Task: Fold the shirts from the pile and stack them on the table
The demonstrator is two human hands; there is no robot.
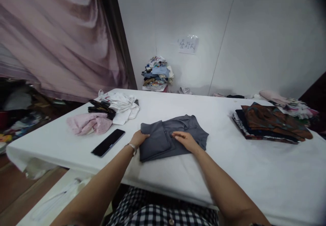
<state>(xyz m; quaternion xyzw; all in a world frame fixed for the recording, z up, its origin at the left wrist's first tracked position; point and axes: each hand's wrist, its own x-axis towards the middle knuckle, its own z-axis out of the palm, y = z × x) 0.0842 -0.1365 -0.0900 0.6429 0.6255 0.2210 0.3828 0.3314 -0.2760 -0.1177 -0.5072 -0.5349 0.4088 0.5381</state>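
1. Here, I saw no box, bin or basket; the white table (229, 171) was the only thing bearing anything, and it carried the clothes directly on its cloth.
2. On it, at my far right, sat a stack of folded patterned garments (270, 122), dark blue and rust-brown. At my left lay a crumpled pink garment (88, 123), a small black item (100, 107) and a rumpled white garment (124, 107), close together.
3. A black phone (108, 142) lay flat just beside my left hand (139, 139), screen dark.
4. The grey shirt (173, 134) lay near the table's front edge, roughly in the middle, between my hands. It was plain grey, partly folded, one panel doubled over on the left and a looser, creased part toward the back right.
5. Its long axis ran from near-left to far-right, the folded end pointing toward me.
6. My left hand, a bracelet (132, 147) on its wrist, gripped the shirt's left edge, fingers curled over the fold.
7. My right hand (184, 139) lay flat and open on top of the shirt, pressing, clasping nothing.
8. A heap of mixed clothes (158, 73) stood against the far wall under a paper label (188, 45).
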